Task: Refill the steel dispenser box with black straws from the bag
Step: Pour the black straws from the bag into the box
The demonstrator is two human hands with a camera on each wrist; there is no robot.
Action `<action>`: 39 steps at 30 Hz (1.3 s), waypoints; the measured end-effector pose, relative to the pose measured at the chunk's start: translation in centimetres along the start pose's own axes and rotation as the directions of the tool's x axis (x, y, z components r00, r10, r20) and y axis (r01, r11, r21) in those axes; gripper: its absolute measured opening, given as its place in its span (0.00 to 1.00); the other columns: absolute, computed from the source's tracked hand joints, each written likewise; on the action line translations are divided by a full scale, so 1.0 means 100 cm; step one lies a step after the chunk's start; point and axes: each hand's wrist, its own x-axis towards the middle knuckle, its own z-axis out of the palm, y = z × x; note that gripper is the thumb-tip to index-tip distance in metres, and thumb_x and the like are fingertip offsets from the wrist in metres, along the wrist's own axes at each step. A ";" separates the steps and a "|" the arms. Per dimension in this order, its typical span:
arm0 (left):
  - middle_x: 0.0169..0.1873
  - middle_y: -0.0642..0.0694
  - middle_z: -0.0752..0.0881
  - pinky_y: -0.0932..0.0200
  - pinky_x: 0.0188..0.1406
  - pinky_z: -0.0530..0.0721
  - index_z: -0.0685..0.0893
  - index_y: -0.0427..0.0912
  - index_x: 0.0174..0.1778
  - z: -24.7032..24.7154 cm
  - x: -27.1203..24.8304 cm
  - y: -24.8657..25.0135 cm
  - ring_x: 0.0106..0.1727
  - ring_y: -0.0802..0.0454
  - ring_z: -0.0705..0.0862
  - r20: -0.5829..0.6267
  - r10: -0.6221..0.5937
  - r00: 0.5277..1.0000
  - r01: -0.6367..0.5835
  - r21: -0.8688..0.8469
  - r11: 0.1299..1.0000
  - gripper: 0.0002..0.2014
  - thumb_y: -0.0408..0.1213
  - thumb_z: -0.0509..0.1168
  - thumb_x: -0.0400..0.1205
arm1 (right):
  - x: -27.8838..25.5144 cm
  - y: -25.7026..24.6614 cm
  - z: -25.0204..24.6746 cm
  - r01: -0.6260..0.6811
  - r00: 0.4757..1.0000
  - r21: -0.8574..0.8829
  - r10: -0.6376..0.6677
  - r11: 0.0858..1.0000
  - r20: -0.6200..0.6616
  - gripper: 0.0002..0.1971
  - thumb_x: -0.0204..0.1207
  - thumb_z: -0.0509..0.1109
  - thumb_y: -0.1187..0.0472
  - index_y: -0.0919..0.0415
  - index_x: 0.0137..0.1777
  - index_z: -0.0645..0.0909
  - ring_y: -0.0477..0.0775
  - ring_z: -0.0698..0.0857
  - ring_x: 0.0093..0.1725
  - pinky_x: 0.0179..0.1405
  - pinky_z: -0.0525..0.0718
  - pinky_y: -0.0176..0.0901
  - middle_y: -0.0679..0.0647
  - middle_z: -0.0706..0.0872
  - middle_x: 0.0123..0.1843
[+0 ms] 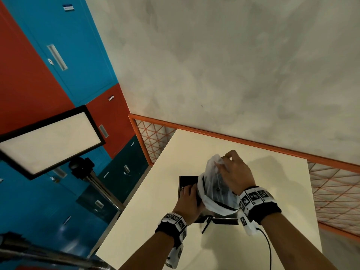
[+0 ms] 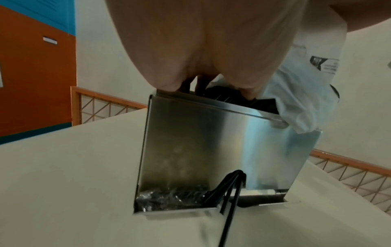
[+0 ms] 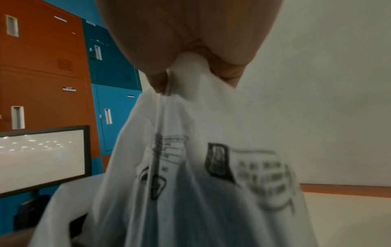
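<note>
The steel dispenser box (image 2: 211, 142) stands on the cream table (image 1: 155, 221). My left hand (image 1: 187, 193) grips its top rim, with the fingers (image 2: 201, 83) reaching over into the opening. A white plastic bag (image 1: 214, 184) hangs mouth down over the box. Its upper closed end is pinched by my right hand (image 1: 226, 157), as the right wrist view shows close up (image 3: 169, 83). Black straws (image 2: 228, 98) show in the box top under the bag (image 2: 300, 103). A few black straws (image 2: 230, 188) stick out of the bottom tray, also visible from the head view (image 1: 206, 225).
A white light panel (image 1: 48, 141) on a metal stand stands left of the table. Red and blue lockers (image 1: 48, 55) are behind it. An orange mesh rail (image 1: 243, 142) borders the far table edge. A black cable (image 1: 266, 244) trails from my right wrist.
</note>
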 end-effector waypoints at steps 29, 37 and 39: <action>0.83 0.41 0.67 0.44 0.80 0.68 0.57 0.42 0.89 0.012 0.004 0.001 0.81 0.40 0.69 0.032 -0.070 0.997 0.066 0.120 0.991 0.51 0.73 0.46 0.75 | -0.007 0.028 -0.029 -0.109 0.989 0.221 0.128 0.969 -0.072 0.08 0.87 0.57 0.56 0.57 0.48 0.71 0.57 0.77 0.32 0.33 0.71 0.46 0.49 0.77 0.32; 0.83 0.41 0.66 0.41 0.79 0.69 0.56 0.44 0.89 0.012 0.003 0.001 0.81 0.39 0.69 0.025 -0.045 0.999 0.042 0.120 0.992 0.49 0.72 0.48 0.77 | -0.009 0.024 -0.030 -0.152 0.965 0.289 0.204 0.945 -0.162 0.05 0.86 0.58 0.62 0.59 0.51 0.75 0.55 0.78 0.26 0.23 0.69 0.42 0.53 0.78 0.26; 0.83 0.41 0.67 0.43 0.79 0.70 0.60 0.42 0.88 0.011 0.002 0.001 0.80 0.40 0.70 0.030 -0.058 0.998 0.054 0.105 0.993 0.49 0.73 0.49 0.76 | -0.008 0.025 -0.024 -0.129 0.987 0.216 0.146 0.968 -0.062 0.05 0.86 0.57 0.61 0.55 0.51 0.75 0.53 0.77 0.25 0.24 0.67 0.41 0.49 0.77 0.25</action>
